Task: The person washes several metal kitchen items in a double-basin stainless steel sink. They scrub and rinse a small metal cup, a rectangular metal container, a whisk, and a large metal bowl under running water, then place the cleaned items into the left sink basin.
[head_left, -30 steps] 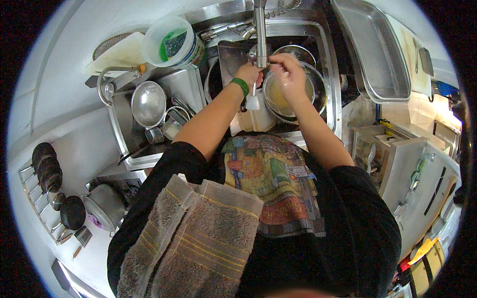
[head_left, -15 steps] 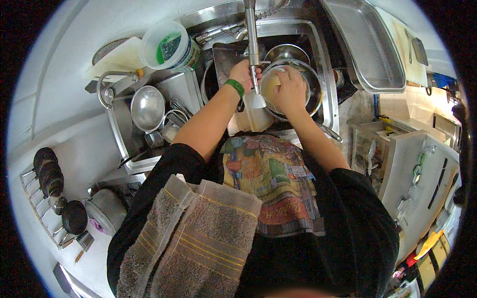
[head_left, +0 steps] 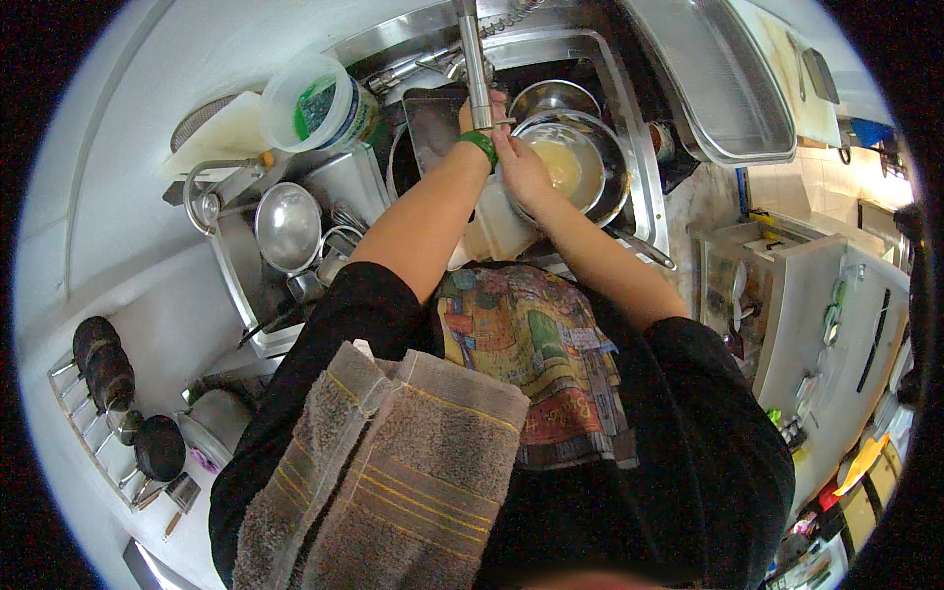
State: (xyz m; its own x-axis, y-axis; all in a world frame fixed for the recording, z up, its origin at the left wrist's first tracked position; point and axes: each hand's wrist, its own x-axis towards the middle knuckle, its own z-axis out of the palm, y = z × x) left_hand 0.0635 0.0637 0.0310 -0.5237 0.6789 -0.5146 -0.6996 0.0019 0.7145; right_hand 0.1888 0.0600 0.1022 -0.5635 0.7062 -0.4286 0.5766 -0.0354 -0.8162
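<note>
My left hand (head_left: 469, 115), below a green wristband, is wrapped round the metal spray tap (head_left: 476, 79) over the sink; the pipe hides part of the palm. Close beside it, my right hand (head_left: 523, 175) lies over the left rim of a metal bowl (head_left: 593, 155). Its fingertips point toward the tap and are partly hidden, so their hold is unclear. Pale yellow liquid (head_left: 560, 167) shows inside the bowl. The bowl sits in a dark pan (head_left: 619, 182) with a long handle (head_left: 644, 249). Behind it stands another steel bowl (head_left: 556, 95).
Left of the sink are a clear plastic tub (head_left: 313, 103) with green contents and a basin holding a round steel bowl (head_left: 288, 226) and utensils. A pale rectangular container (head_left: 489, 236) is at the sink's near side. A large mesh-bottomed tray (head_left: 723, 84) lies to the right.
My right hand has come out of the bowl and moved left to the tap, uncovering the yellow liquid. My left hand has moved up the tap. The view has shifted slightly.
</note>
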